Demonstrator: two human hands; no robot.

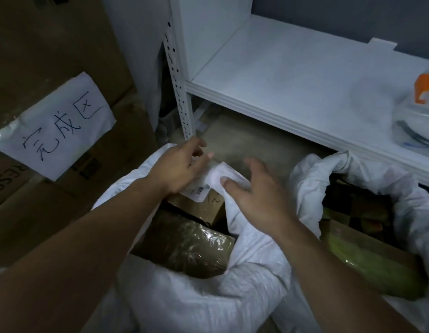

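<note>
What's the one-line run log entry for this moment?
left hand open over white parcel | right hand open, thumb touching parcel | parcel above open white sack of packages

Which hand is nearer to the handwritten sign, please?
Left. The left hand is right of the sign, over the sack; the right hand is farther right, past the small white parcel.
</note>
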